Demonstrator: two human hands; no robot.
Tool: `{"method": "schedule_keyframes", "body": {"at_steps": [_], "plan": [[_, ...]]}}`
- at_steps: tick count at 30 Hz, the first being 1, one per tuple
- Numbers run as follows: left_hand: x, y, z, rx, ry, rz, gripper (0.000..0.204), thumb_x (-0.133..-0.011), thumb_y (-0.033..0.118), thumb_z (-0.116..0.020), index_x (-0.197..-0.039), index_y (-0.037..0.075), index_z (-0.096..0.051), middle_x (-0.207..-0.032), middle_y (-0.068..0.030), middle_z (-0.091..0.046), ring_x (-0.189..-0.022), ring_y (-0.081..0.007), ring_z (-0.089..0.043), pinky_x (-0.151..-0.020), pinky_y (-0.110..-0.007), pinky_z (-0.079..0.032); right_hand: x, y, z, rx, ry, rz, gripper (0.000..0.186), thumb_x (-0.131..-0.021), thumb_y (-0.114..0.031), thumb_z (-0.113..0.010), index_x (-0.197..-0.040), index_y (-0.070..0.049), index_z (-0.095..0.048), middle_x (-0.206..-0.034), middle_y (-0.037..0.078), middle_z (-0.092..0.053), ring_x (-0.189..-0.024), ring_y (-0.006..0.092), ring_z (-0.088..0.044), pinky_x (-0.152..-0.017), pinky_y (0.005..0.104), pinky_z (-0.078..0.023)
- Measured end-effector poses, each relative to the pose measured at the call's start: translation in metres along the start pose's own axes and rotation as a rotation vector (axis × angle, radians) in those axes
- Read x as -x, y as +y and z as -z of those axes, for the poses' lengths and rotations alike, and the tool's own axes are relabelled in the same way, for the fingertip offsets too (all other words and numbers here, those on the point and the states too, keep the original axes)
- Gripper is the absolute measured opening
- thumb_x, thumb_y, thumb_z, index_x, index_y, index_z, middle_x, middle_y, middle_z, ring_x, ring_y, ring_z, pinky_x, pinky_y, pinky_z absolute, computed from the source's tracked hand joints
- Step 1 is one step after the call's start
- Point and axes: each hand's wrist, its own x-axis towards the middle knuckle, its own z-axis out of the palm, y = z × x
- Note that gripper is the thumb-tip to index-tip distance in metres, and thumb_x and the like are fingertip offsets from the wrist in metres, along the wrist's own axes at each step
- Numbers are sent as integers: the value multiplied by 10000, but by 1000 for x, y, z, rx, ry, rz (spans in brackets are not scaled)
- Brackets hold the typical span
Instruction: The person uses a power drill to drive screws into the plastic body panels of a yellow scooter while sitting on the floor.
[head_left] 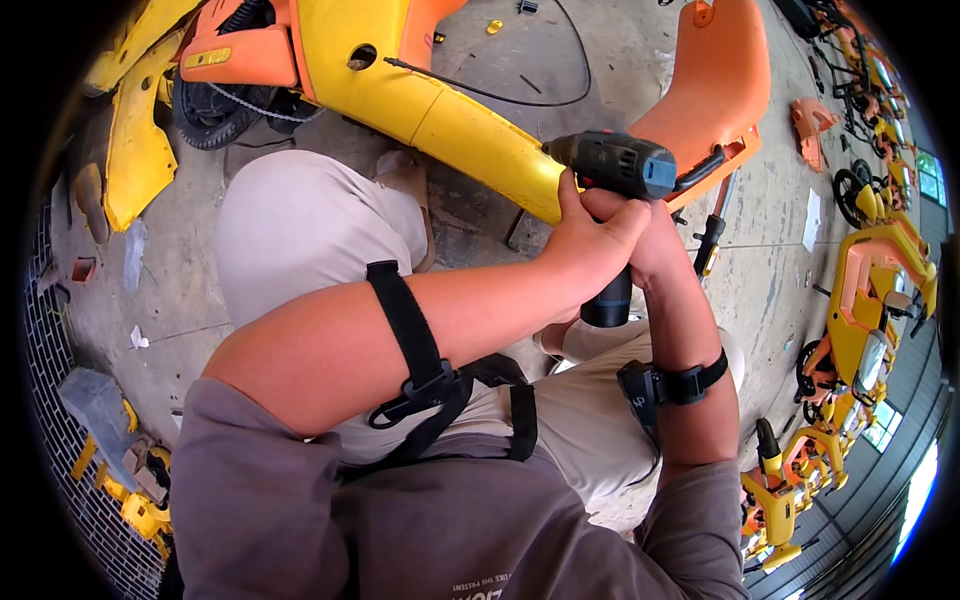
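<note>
A black cordless drill (628, 166) is held with its nose at the upper edge of a long yellow body panel (450, 145), its battery hanging below my hands. My left hand (590, 250) is closed round the drill's grip, thumb raised under the nose. My right hand (640, 230) also grips the handle, partly hidden behind my left. An orange curved seat-shaped part (710, 70) and a black tubular bar (700, 170) lie just beyond the drill. The drill's bit and whatever it touches are hidden.
A tyre (210, 115) and orange cover (238, 58) are at upper left, beside loose yellow panels (135, 150). A thin black cable (540, 102) lies on the concrete floor (150, 290). Several yellow and orange scooters (860, 310) line the right side. A grey block (95, 415) is at lower left.
</note>
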Motion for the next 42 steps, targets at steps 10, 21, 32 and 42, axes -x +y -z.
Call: {"method": "schedule_keyframes", "body": {"at_steps": [10, 21, 32, 42], "plan": [[-2, -9, -7, -12, -30, -5, 1180, -847, 497, -647, -1573, 4, 142, -1446, -301, -433, -1336, -328, -488, -1085, -399, -421, 9, -1, 5, -19, 44, -8, 204, -785, -23, -677, -988, -32, -651, -831, 23, -625, -727, 115, -583, -612, 305, -494], [-6, -6, -2, 34, -17, -15, 1154, -859, 500, -645, -1578, 15, 117, -1411, -293, -471, -1294, -322, -526, -1047, -395, -452, -3, 3, 8, 43, -24, -3, 143, -772, -22, -672, -915, -21, -659, -786, 19, -618, -682, 111, -569, -583, 307, -485], [-8, -1, 2, 33, -10, -21, 1162, -844, 505, -648, -1586, 41, 116, -1433, -291, -448, -1314, -336, -505, -1066, -422, -435, -11, 3, 5, 14, -52, 24, 150, -767, -3, -685, -914, -24, -662, -785, 19, -620, -678, 110, -566, -579, 311, -484], [-4, 2, 3, 43, 1, 3, 1173, -841, 507, -652, -1583, 33, 124, -1441, -289, -447, -1323, -334, -507, -1079, -400, -428, -11, 0, 1, 5, -59, 3, 166, -769, 14, -673, -930, -21, -654, -797, 17, -616, -682, 109, -562, -576, 307, -481]]}}
